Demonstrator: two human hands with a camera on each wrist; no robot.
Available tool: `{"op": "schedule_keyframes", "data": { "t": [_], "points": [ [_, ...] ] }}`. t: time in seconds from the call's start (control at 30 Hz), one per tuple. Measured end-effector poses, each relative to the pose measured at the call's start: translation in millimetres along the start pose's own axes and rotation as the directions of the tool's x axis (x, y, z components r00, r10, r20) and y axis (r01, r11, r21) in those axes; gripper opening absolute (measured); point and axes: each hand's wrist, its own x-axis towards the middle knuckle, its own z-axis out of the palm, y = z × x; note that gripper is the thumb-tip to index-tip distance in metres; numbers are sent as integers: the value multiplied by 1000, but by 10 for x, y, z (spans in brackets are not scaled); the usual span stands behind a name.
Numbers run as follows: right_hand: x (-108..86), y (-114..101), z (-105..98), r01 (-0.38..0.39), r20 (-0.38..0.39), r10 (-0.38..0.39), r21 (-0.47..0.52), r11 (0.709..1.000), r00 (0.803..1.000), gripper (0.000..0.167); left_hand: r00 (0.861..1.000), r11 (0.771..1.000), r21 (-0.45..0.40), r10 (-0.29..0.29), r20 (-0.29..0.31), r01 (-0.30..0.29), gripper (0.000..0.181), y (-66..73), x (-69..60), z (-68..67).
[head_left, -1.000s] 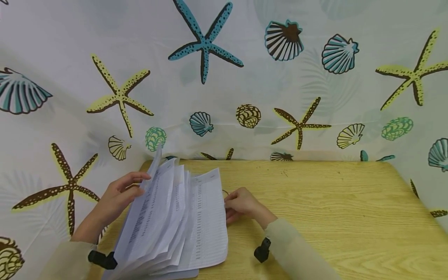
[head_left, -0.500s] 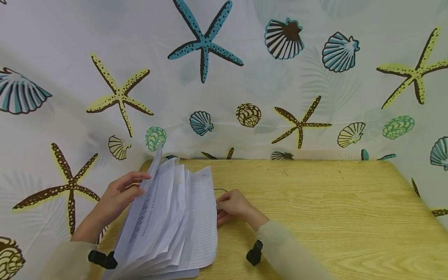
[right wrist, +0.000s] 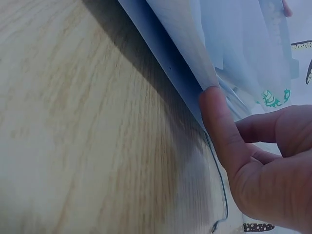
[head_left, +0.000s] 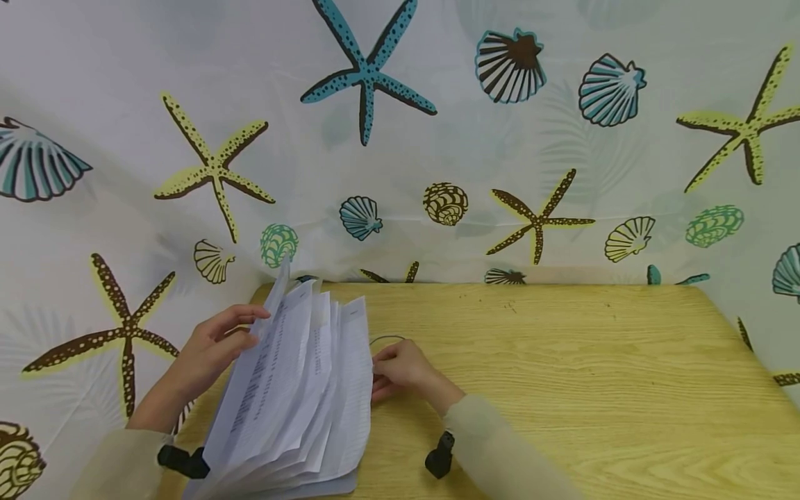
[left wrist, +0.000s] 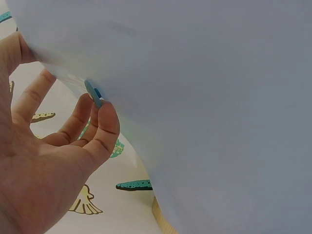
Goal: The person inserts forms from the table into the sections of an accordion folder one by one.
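Note:
A light blue-grey folder [head_left: 220,417] stands partly open on the table at left, with several printed sheets [head_left: 315,389] fanned out inside. My left hand [head_left: 215,351] holds its raised cover by the outer edge. In the left wrist view a round teal button [left wrist: 92,93] on the cover sits at the fingertips. My right hand [head_left: 403,371] pinches the right edge of the rightmost sheet [head_left: 353,385]. In the right wrist view that hand's fingertips meet the paper edge [right wrist: 202,68], just above the folder's bottom cover [right wrist: 156,48]. A thin dark cord [right wrist: 222,180] hangs near the right hand.
A wooden table [head_left: 562,375] stretches to the right of the folder. White cloth [head_left: 425,153] printed with starfish and shells hangs behind and along both sides. A black camera mount [head_left: 440,455] is strapped to the right wrist, another [head_left: 183,462] to the left.
My right hand has moved left, carrying the rightmost sheet's edge toward the other sheets. More of the cord shows behind that hand. The left hand and raised cover have stayed in place.

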Motion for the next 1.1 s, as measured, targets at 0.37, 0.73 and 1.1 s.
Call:
{"op": "schedule_keyframes", "data": {
  "t": [0.37, 0.73, 1.1],
  "points": [
    [37, 28, 164, -8, -24, 9, 44, 999, 1000, 24, 1000, 1000, 7, -4, 3, 4, 35, 1, 4, 1],
    [95, 57, 296, -17, -35, 20, 74, 997, 999, 21, 1000, 1000, 10, -4, -2, 4, 34, 14, -1, 4],
    [125, 44, 435, -11, -33, 13, 58, 998, 999, 17, 1000, 1000, -10, -5, 9, 5, 34, 18, 0, -1]
  ]
}}
